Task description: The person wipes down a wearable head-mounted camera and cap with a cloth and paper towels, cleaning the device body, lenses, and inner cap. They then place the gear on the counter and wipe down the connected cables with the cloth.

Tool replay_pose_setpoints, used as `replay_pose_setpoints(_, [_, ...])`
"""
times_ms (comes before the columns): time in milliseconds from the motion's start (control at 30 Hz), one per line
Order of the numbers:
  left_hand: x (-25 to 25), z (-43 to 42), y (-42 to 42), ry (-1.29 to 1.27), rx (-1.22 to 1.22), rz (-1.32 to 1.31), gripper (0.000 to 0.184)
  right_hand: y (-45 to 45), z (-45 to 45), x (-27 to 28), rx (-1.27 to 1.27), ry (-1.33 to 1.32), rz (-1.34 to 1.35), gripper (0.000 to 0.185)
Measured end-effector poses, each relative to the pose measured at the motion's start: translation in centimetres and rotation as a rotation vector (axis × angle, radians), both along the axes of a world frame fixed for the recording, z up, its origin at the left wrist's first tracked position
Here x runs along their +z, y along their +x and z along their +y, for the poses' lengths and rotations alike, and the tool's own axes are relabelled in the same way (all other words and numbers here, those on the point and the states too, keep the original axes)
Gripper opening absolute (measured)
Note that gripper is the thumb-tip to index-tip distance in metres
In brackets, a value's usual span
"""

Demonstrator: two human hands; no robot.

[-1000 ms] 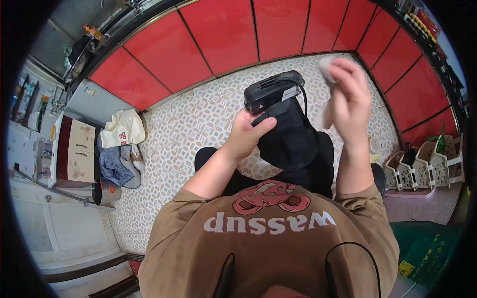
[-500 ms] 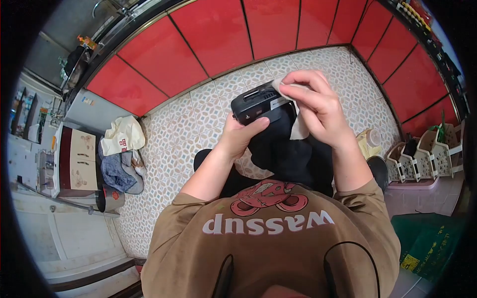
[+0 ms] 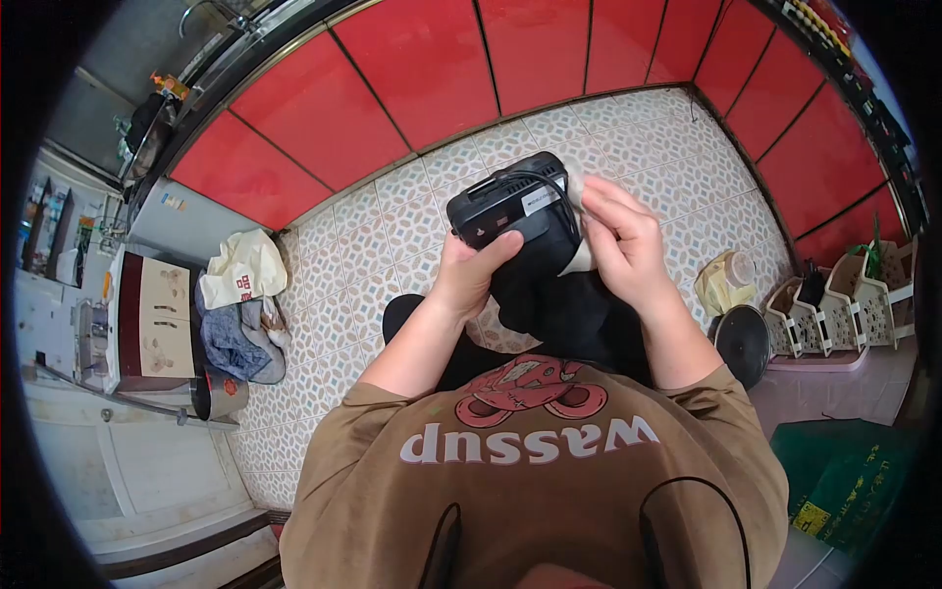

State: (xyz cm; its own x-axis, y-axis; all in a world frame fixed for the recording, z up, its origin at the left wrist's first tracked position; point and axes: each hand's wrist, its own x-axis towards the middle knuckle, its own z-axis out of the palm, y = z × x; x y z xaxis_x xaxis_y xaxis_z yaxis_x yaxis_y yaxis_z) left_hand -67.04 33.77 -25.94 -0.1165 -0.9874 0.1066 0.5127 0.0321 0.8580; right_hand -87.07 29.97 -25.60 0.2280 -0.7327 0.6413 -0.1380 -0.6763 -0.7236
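My left hand (image 3: 473, 272) is closed round the lower left part of a black device (image 3: 505, 204), its thumb across the front. The device has a white label, a looped black cable (image 3: 562, 187) and dark fabric hanging below it. My right hand (image 3: 620, 231) is closed on a white cloth (image 3: 579, 257), which touches the device's right end. Part of the cloth hangs beside the black fabric. Both hands are above my lap.
Red cabinets (image 3: 412, 79) line the patterned tile floor (image 3: 339, 294). At left lie a cream bag (image 3: 245, 270) and a grey-blue cloth (image 3: 231, 339). Right are a yellowish bag (image 3: 721, 287), a round black lid (image 3: 742, 346), white baskets (image 3: 834, 319) and a green bag (image 3: 844, 481).
My right hand came in from the right with the cloth, touched the device's top right corner, then moved down along its right end. The device shifted slightly left.
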Motion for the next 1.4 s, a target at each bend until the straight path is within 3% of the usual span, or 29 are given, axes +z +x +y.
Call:
replay_pose_setpoints(100, [-0.7, -0.3, 0.2, -0.064, 0.031, -0.074, 0.041, -0.7, -0.2, -0.1, 0.030, -0.080, 0.217, 0.032])
replay_pose_setpoints(267, [-1.2, -0.2, 0.9, -0.288, 0.073, -0.420, 0.035, -2.2, -1.1, 2.5, -0.087, 0.032, 0.215, 0.034])
replay_pose_setpoints(367, [-1.0, -0.2, 0.7, -0.349, 0.063, -0.526, 0.033, -1.8, -1.0, 5.6, -0.104, -0.437, 0.281, 0.034])
replay_pose_setpoints(567, [-0.5, 0.1, 1.3, -0.406, 0.037, -0.694, 0.033, -1.5, -1.4, 5.6, 0.046, -0.504, 0.341, 0.037])
replay_pose_setpoints(833, [0.3, 0.2, 0.9, -0.329, -0.061, -0.492, 0.037, -2.0, -2.3, 5.0, 0.135, -0.527, 0.312, 0.038])
replay_pose_setpoints(1133, [0.2, -0.5, 1.4, -0.338, -0.153, -0.449, 0.038, -2.7, -3.6, 4.6, 0.242, -0.493, 0.272, 0.033])
replay_pose_setpoints(1267, [0.8, -0.3, 1.1, -0.224, -0.183, -0.510, 0.031, -2.1, -3.9, 4.5, 0.378, -0.417, 0.229, 0.035])
replay_pose_setpoints(1400, [1.4, -1.3, 1.3, -0.350, -0.178, -0.755, 0.025, -1.6, -3.1, 5.8, 0.537, -0.338, 0.238, 0.035])
